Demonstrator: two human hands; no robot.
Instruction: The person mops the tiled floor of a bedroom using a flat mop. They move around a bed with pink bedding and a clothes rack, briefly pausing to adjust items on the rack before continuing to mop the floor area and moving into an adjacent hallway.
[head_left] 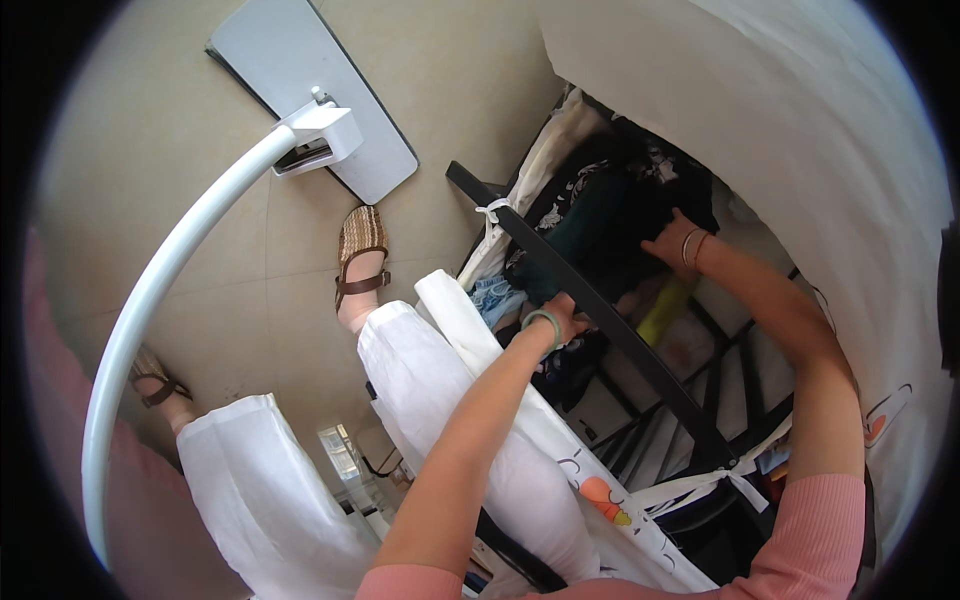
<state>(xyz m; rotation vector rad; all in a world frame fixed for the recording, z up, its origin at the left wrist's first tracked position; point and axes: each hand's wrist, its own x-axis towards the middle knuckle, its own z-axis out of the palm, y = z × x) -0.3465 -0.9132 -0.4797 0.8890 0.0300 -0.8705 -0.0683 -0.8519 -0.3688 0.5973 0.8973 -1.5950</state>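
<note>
A heap of dark clothes (640, 190), some black with pale patterns, lies inside a black-framed rack with a white fabric cover. My right hand (674, 243), with thin bands at its wrist, is closed on the black cloth at the heap's right side. My left hand (563, 317), wearing a pale green bangle, reaches in under the black bar (610, 320). Its fingers are curled at the near end of the dark clothes and partly hidden. A dark green garment (583, 235) lies between my hands, and light blue denim (495, 300) sits beside my left wrist.
White cover fabric (800, 110) hangs along the right, and its ties (690, 490) are knotted to the bar. A yellow-green item (665, 312) lies below my right hand. At left stands a curved white pole (150, 270) on a flat base (300, 70). My legs and sandals (362, 240) are beside the rack.
</note>
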